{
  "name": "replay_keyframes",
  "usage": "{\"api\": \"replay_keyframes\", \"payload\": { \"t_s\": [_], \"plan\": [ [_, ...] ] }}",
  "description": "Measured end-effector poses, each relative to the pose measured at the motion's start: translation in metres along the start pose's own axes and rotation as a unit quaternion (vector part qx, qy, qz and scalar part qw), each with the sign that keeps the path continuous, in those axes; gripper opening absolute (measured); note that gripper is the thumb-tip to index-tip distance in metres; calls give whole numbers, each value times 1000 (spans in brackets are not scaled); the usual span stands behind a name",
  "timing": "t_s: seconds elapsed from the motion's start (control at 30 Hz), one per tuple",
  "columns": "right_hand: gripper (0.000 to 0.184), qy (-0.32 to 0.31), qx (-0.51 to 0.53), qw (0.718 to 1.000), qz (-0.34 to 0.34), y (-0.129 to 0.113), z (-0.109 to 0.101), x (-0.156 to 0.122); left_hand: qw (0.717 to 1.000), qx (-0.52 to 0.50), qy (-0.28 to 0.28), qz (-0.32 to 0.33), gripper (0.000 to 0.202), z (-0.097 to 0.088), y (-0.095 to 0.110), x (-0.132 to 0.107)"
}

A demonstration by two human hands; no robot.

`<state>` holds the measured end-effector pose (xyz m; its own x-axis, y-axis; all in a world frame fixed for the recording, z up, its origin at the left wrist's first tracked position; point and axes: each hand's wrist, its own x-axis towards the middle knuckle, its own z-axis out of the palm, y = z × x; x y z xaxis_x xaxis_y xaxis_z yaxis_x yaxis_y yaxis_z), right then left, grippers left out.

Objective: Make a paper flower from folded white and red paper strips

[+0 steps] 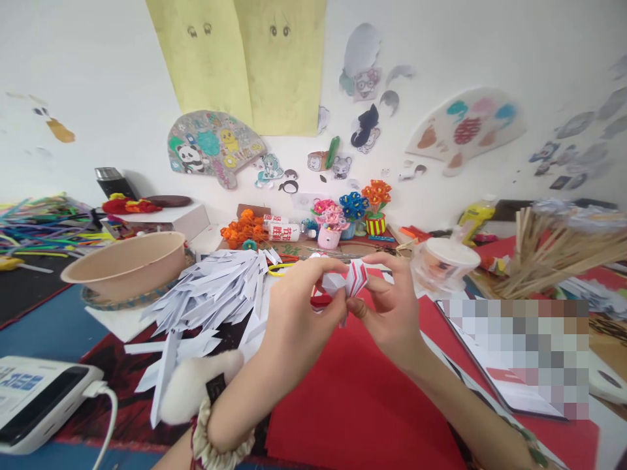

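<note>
Folded paper piece (356, 279): white with red stripes, raised in front of you between both hands, over the far end of the red paper sheet (one piece or two joined, you cannot tell from here).
Left hand (300, 310): your thumb and index finger pinch the white side of the folded paper piece; a cream scrunchie (220, 444) circles your wrist.
Right hand (392, 313): your thumb and fingers pinch the striped side, their tips close to those of the other hand.
Red paper sheet (353, 405): flat on the table (49, 326) below your hands, between your forearms.
White paper strips (215, 287): heaped to the left of your hands, a few lying loose nearer you.
Fluffy white item (193, 385): just beside your left wrist, with a black tag.
Beige bowl (142, 271): left of the strips, well apart from your hands.
Tablet (494, 378): lying to the right of your right forearm, its screen blurred out.
Lidded tub (450, 254): beyond your right hand, partly wrapped in clear plastic.
Orange flowers (376, 194): in a striped pot (376, 225) near the wall.
</note>
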<state>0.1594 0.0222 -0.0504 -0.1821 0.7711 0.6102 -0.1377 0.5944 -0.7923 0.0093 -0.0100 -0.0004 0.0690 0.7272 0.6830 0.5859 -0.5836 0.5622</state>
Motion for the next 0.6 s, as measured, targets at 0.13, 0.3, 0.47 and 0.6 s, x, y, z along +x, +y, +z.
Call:
{"api": "replay_keyframes", "payload": {
  "t_s": [0.13,0.3,0.47,0.6],
  "plan": [
    [43,-7,6,1000,-18,1,-2,0,1000,-4,1,4,24,1,0,-1],
    [44,-12,4,1000,-7,1,-2,1,1000,-20,-11,-21,24,-1,0,0],
    [50,6,54,998,21,-2,1,5,981,-137,-54,-127,19,-9,-6,9],
    [54,33,82,995,46,-4,0,9,969,-171,-80,-162,16,-15,-13,14]
  ]
}}
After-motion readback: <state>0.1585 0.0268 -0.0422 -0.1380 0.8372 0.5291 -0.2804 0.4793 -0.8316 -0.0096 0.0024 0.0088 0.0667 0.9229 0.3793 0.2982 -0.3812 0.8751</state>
